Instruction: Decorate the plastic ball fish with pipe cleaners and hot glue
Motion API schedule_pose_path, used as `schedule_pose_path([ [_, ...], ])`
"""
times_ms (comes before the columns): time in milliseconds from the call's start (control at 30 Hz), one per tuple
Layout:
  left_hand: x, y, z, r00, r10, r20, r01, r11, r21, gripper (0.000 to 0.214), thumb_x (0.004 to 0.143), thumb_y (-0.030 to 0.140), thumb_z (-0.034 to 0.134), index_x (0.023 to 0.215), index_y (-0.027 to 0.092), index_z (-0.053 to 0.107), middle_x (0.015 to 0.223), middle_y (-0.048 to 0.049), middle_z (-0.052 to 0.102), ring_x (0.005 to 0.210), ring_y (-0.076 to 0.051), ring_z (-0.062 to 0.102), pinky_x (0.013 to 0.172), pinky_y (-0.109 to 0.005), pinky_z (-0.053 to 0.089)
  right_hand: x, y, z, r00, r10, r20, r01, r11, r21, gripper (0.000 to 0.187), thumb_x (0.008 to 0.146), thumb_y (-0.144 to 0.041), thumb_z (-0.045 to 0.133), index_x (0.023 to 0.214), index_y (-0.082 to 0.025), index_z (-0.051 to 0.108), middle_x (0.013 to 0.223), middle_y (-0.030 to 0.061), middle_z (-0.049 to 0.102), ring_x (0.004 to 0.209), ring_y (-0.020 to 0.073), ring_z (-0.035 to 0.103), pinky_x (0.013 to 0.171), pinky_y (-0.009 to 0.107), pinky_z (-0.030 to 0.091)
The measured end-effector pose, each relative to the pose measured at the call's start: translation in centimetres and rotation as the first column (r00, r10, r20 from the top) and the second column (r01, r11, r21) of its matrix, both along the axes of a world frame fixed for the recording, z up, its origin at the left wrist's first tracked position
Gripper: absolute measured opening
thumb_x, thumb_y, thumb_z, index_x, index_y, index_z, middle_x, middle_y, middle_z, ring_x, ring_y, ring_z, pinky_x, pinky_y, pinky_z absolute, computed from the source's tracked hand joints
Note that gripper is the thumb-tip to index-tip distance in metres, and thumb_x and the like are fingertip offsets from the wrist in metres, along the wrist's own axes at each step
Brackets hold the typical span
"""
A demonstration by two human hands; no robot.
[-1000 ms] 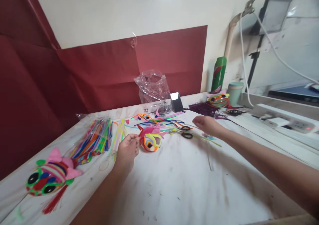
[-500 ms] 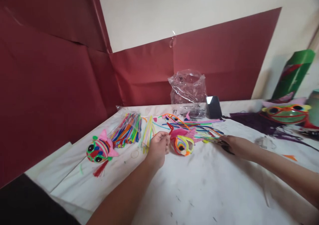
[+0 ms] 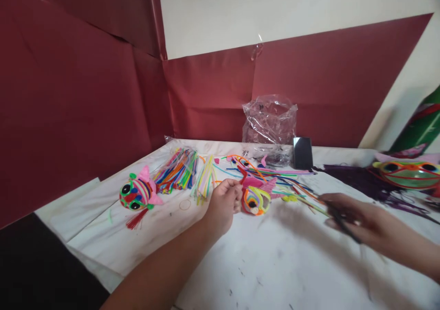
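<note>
On the white table [image 3: 292,264], a fish-shaped ornament [image 3: 256,200] sits just beside the left hand [image 3: 222,208], whose fingers pinch a red strip [image 3: 244,178] at its edge. Well apart from it, the right hand [image 3: 364,220] is wrapped around a dark tool [image 3: 344,225], too blurred to identify. The step in hand seems to be readying that tool; the next move probably calls for a steady left pinch

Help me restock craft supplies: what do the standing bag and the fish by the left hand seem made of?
Bag: probably plastic film, glossy; creases shine and red shows through. Fish: matte, perhaps fuzzy wire, given its soft, bent strands; core unclear.
</note>
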State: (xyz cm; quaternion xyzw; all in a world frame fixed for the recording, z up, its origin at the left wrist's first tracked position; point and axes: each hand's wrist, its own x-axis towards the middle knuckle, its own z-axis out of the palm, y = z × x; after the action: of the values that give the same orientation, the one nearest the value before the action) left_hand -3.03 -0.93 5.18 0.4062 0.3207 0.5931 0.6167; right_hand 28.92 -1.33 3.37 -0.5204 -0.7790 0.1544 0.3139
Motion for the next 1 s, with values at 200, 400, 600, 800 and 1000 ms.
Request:
schedule_pose_path([
  [200,0.5,-0.8,0.2,0.999,-0.043,-0.016,0.044,0.999,0.025,0.028,0.060,0.029,0.067,0.075,0.019,0.045,0.049,0.0125,0.040,0.037,0.000,0.021,0.039,-0.017,0.012,-11.3,-2.4,1.2,0.943,0.295,0.151,-0.307,0.950,0.057,0.027,0.085,-0.030,0.051,0.110,-0.021,0.056,0.079,0.0032,0.065,0.067,0.0168,0.060,0.063,0.028,0.050],
  [400,1.0,-1.3,-0.3,0.987,-0.071,-0.147,0.076,0.997,0.033,0.017,0.056,0.022,0.057,0.070,0.019,0.048,0.048,0.0101,0.044,0.039,-0.002,0.027,0.040,-0.018,0.016,-12.2,-2.0,0.8,0.932,0.337,0.135,-0.346,0.937,0.045,0.021,0.087,-0.029,0.050,0.107,-0.020,0.053,0.081,0.0027,0.062,0.067,0.0154,0.057,0.064,0.027,0.048],
  [600,0.9,-1.4,-0.5,0.951,-0.099,-0.292,0.111,0.993,0.027,0.013,0.058,0.020,0.059,0.070,0.018,0.054,0.054,0.0057,0.051,0.043,-0.004,0.033,0.044,-0.021,0.021,-11.4,-2.6,-0.2,0.929,0.330,0.169,-0.345,0.936,0.070,0.022,0.089,-0.033,0.048,0.106,-0.020,0.053,0.077,0.0026,0.062,0.063,0.0156,0.057,0.058,0.027,0.046],
  [800,0.9,-1.7,-0.8,0.916,-0.122,-0.383,0.169,0.981,0.091,0.009,0.063,0.020,0.060,0.071,0.017,0.057,0.055,0.0058,0.048,0.045,-0.004,0.032,0.046,-0.022,0.023,-11.3,-3.3,-1.4,0.930,0.312,0.193,-0.343,0.926,0.157,0.018,0.091,-0.033,0.047,0.101,-0.020,0.054,0.070,0.0018,0.062,0.055,0.0145,0.056,0.052,0.025,0.043],
  [1000,2.3,-2.2,-2.3,0.940,-0.225,-0.255,0.220,0.974,-0.048,0.012,0.056,0.019,0.055,0.066,0.019,0.049,0.047,0.0101,0.038,0.040,-0.003,0.022,0.042,-0.020,0.015,-10.2,-4.4,-3.0,0.924,0.250,0.288,-0.334,0.896,0.293,0.024,0.095,-0.033,0.040,0.106,-0.017,0.054,0.068,0.0034,0.062,0.054,0.0151,0.058,0.050,0.025,0.040],
])
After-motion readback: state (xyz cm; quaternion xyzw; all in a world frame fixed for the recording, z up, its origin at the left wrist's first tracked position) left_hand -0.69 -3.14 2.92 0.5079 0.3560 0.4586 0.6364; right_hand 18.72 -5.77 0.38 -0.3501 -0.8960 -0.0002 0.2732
